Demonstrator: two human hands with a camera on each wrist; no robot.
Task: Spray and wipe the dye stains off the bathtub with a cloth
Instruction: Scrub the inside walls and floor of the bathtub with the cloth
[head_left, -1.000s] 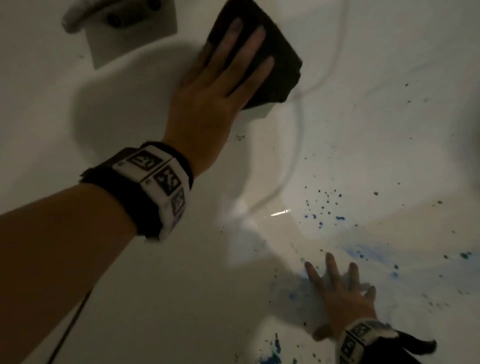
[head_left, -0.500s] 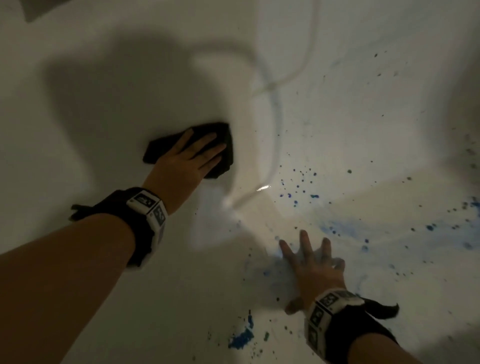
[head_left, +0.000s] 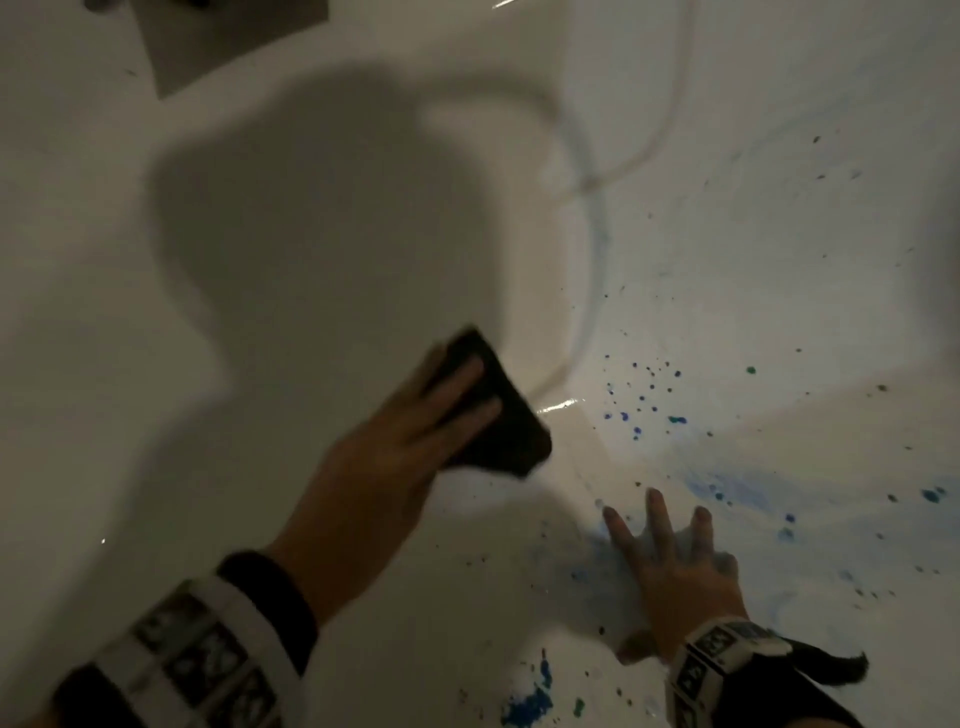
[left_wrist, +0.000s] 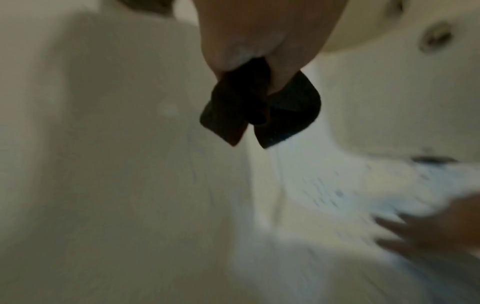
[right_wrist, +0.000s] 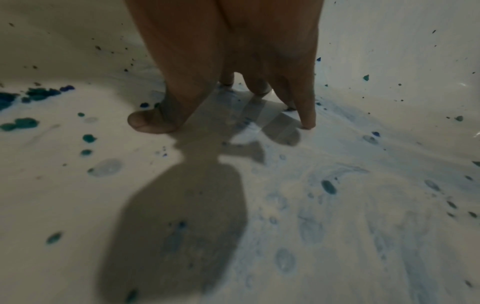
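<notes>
I see the dark folded cloth (head_left: 488, 415) gripped in my left hand (head_left: 395, 467), against the white glossy bathtub wall (head_left: 260, 260). Wall looks clean; the blue dye spots and smears (head_left: 727, 488) on the floor remain, so it's partly done. Right hand (head_left: 680, 571) is splayed flat there, bracing. Dim bathroom.

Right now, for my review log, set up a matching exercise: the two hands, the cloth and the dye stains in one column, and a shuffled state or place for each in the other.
Column 1:
1. left hand
2. right hand
3. cloth
4. dye stains

Column 2:
A. blue, spattered and smeared over the tub floor
B. dark, folded, gripped
C. spread flat, fingers braced on the bathtub
D. holds the wiping cloth

Pairs: 1-D, 2-C, 3-B, 4-A
</notes>
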